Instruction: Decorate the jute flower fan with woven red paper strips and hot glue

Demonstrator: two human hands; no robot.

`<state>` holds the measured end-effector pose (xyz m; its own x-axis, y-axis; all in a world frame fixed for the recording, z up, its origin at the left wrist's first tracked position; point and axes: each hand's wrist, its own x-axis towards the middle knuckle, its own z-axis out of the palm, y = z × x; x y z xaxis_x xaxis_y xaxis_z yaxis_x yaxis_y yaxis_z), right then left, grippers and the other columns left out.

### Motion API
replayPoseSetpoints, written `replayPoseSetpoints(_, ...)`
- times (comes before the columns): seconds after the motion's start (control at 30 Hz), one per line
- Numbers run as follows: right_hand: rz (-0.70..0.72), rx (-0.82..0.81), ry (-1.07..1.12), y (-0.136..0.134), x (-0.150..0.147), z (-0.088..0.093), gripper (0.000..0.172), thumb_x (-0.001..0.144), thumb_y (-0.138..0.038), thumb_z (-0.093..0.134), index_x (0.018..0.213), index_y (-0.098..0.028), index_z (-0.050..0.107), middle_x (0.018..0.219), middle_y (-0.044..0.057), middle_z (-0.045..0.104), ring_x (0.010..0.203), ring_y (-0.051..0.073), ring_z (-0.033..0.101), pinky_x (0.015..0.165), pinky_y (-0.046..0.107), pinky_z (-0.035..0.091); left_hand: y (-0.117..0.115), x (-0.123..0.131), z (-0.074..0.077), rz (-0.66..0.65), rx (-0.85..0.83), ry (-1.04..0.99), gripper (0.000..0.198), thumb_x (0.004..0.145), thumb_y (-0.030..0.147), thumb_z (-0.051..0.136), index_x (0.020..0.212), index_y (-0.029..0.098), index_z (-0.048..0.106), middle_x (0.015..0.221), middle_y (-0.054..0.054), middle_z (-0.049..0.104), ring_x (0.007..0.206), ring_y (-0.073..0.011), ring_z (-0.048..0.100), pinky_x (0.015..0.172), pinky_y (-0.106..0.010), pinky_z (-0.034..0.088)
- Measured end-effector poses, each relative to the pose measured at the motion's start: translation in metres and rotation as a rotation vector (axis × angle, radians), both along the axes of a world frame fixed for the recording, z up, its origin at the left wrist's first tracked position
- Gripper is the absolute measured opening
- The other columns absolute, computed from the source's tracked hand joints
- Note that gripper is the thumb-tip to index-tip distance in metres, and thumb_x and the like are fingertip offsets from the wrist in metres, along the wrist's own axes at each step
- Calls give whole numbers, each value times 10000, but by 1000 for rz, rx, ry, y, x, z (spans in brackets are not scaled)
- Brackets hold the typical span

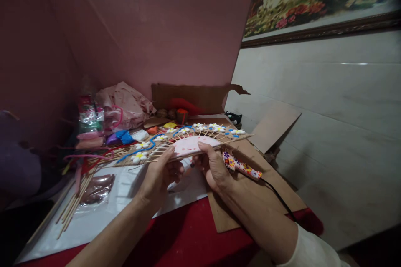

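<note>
Between my two hands is a handmade fan [194, 145] with a pink-white half-round centre, thin wooden sticks spreading from it, and a brown outer band. White clay flowers with yellow middles and wavy blue strips decorate that band. My left hand [163, 173] pinches the left end of the centre piece, thumb on top. At its right end, my right hand [214, 167] grips with the thumb above and the fingers curled below. A flower-patterned glue gun [241, 166] with a black cord lies just right of my right hand.
Loose wooden sticks [75, 204] and a brown packet [97, 190] lie on the white sheet [125, 204] at left. Colourful clay packs [123, 137] and a crumpled pink cloth [125, 104] are piled behind. Cardboard [266, 194] covers the right side of the red table [184, 238].
</note>
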<state>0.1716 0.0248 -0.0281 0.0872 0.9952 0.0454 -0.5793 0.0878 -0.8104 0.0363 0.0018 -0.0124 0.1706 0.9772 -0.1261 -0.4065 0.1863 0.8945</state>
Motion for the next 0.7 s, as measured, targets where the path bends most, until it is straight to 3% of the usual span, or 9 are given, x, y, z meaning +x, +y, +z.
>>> replayPoseSetpoints(0.17, 6, 12, -40, -3, 0, 1, 204, 713, -324, 681, 720, -168, 550, 521, -51, 551, 427, 56, 453, 377, 141, 315, 1, -1, -1, -38, -40, -63, 293, 813, 425, 534, 882, 144, 579, 522, -14, 579, 440, -108, 494, 420, -196, 360)
replayPoseSetpoints(0.3, 21, 34, -102, -4, -2, 1, 263, 722, -408, 682, 754, -181, 553, 543, -52, 547, 458, 68, 458, 397, 155, 315, 0, -3, 3, 25, -60, -113, 148, 805, 270, 536, 831, 133, 586, 467, -1, 553, 383, -96, 463, 367, -179, 342)
replayPoseSetpoints(0.4, -36, 191, -349, -6, -1, -3, 360, 805, -528, 545, 717, -179, 539, 541, -38, 523, 471, 83, 433, 429, 193, 324, 1, -6, 8, 60, -84, -178, 142, 813, 236, 498, 738, 138, 568, 418, 4, 517, 347, -95, 435, 336, -178, 320)
replayPoseSetpoints(0.47, -166, 297, -573, -9, 0, -7, 378, 846, -524, 484, 709, -176, 537, 548, -30, 508, 491, 92, 434, 473, 216, 352, 2, -9, 11, 61, -92, -207, 158, 816, 231, 481, 708, 145, 556, 401, 7, 503, 332, -95, 419, 330, -179, 314)
replayPoseSetpoints(0.63, -421, 555, -995, -25, 1, -14, 91, 854, -268, 538, 898, -195, 570, 692, -6, 585, 589, 119, 524, 551, 238, 422, 6, -14, 13, 45, -106, -230, 189, 816, 233, 456, 674, 146, 546, 394, 6, 490, 311, -90, 393, 318, -179, 283)
replayPoseSetpoints(0.7, -435, 753, -1082, -31, 1, -12, 136, 852, -178, 509, 962, -209, 583, 774, 10, 639, 670, 134, 577, 619, 256, 460, 6, -15, 13, 44, -120, -232, 200, 818, 230, 448, 660, 148, 538, 393, 6, 489, 304, -89, 390, 314, -178, 272)
